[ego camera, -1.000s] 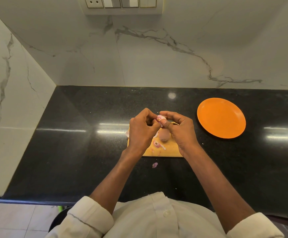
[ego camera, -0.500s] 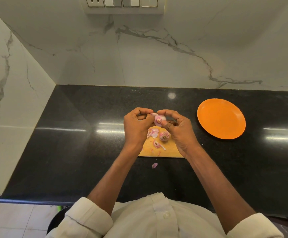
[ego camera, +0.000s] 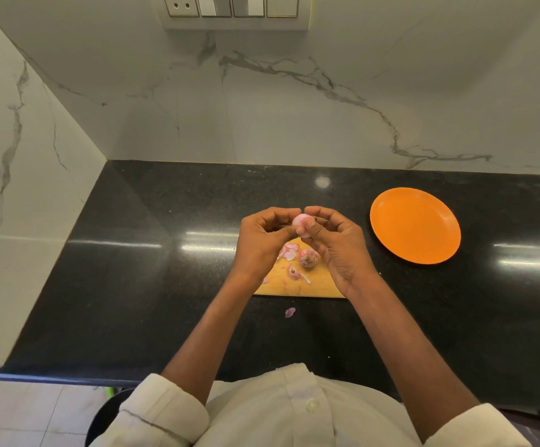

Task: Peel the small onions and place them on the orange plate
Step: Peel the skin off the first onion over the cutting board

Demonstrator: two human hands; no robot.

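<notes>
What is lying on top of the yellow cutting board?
On the cutting board: one unpeeled onion and pink peel scraps. The hands cover its far part, so anything there is hidden.

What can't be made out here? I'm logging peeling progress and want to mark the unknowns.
Head view only:
- Small onion held by left hand and right hand: fingers cover its sides, so leftover skin is unknown.
- Cutting board: both hands hide its upper corners.
- Second onion on the board: too small to judge peeling.
- Orange plate: shows nothing on it.
</notes>
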